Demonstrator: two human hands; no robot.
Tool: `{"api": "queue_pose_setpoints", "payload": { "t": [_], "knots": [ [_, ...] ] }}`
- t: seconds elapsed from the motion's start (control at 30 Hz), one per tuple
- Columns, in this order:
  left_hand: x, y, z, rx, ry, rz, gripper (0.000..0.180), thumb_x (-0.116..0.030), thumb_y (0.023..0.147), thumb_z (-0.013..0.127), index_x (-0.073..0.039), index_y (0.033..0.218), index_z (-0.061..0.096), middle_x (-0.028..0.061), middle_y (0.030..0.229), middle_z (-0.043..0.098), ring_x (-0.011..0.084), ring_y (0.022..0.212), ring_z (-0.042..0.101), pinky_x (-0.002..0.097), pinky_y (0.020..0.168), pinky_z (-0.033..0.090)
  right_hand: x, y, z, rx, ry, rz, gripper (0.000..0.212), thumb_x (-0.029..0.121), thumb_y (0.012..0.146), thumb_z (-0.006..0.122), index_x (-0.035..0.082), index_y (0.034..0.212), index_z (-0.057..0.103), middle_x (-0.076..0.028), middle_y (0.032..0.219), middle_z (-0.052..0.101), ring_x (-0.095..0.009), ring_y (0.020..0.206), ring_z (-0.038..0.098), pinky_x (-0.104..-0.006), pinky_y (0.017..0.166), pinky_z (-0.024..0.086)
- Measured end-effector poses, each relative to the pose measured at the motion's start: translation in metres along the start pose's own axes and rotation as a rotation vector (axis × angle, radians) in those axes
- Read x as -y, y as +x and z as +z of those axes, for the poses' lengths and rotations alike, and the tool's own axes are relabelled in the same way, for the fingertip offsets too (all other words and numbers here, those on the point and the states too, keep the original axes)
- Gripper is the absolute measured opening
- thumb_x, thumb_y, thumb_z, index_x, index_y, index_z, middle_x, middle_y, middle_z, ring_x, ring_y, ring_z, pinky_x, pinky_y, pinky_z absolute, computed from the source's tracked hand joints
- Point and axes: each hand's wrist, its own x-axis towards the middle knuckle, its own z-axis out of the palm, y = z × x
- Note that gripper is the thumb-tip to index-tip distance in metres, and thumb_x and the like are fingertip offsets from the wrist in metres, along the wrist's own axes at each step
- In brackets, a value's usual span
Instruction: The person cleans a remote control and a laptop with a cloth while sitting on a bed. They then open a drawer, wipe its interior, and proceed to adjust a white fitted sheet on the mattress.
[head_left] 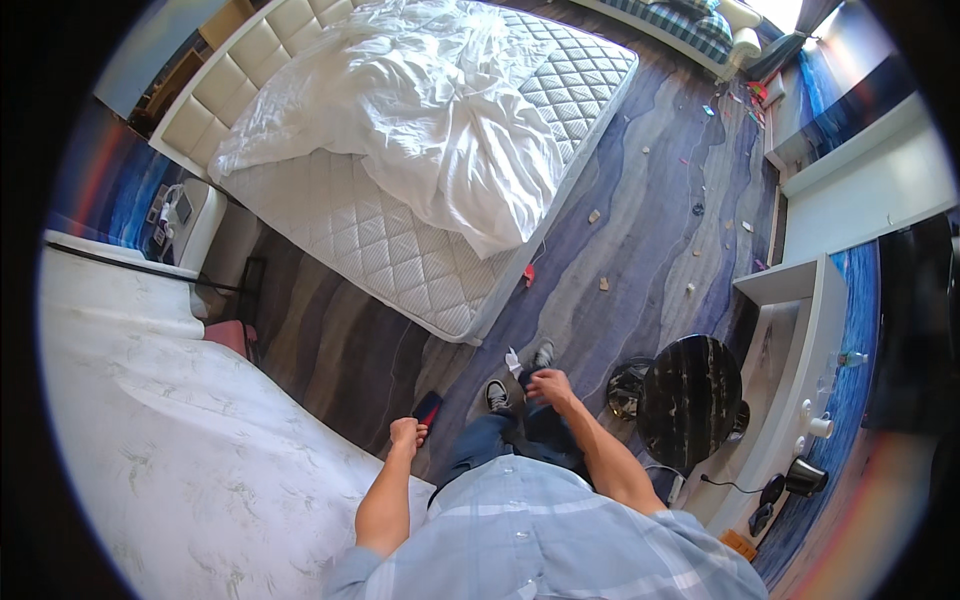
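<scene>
Just ahead of the curled left grip (407,432), a dark blue-and-red object (429,407) in its hold; right grip (547,385), closure unclear.

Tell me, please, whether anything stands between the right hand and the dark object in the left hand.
Only the left shoe shows between the right hand and the dark object in the left hand, but lower down; nothing visible blocks the way.

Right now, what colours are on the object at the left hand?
The object is dark with some red; head view.
</scene>
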Motion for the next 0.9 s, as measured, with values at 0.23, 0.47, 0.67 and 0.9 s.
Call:
{"api": "queue_pose_setpoints", "payload": {
  "t": [0.23,0.47,0.67,0.9],
  "knots": [
    [0.023,-0.006,-0.001,0.039,-0.208,-0.008,0.016,-0.013,0.092,0.051,-0.005,0.102,0.06,0.0106,0.082,0.068,0.0152,0.06,0.063,0.0273,0.045,0.045,0.087,0.077,0.045,0.117,-0.053,0.117,0.025,0.021,0.093,0.057,0.006,0.113,0.058,-0.013,0.097,0.066,-0.026,0.079,0.067,-0.0431,0.065,0.054],
    [-0.005,-0.015,0.004,-0.109,-0.333,-0.176,0.014,-0.013,0.093,0.051,-0.007,0.104,0.057,0.0104,0.084,0.069,0.0165,0.063,0.064,0.0289,0.048,0.045,0.191,0.209,0.039,-0.033,0.262,0.227,0.033,0.025,0.096,0.052,0.003,0.121,0.049,-0.017,0.119,0.057,-0.035,0.09,0.066,-0.0527,0.071,0.054],
    [-0.082,-0.041,0.034,-0.147,-0.347,-0.192,0.015,-0.015,0.094,0.053,-0.006,0.106,0.057,0.0099,0.086,0.07,0.0148,0.066,0.064,0.0265,0.05,0.045,0.258,0.301,0.041,-0.136,0.679,0.346,0.07,0.025,0.094,0.057,0.012,0.149,0.015,-0.019,0.155,0.012,-0.047,0.114,0.053,-0.0609,0.083,0.05],
    [-0.223,-0.026,0.092,-0.098,-0.23,0.027,0.024,-0.017,0.095,0.056,-0.001,0.112,0.061,0.0082,0.091,0.07,0.0116,0.072,0.065,0.0226,0.054,0.047,0.32,0.361,0.033,-0.012,0.731,0.306,0.02,0.018,0.099,0.039,0.008,0.088,0.053,-0.006,0.069,0.054,-0.021,0.07,0.058,-0.0512,0.075,0.049]
  ]
}}
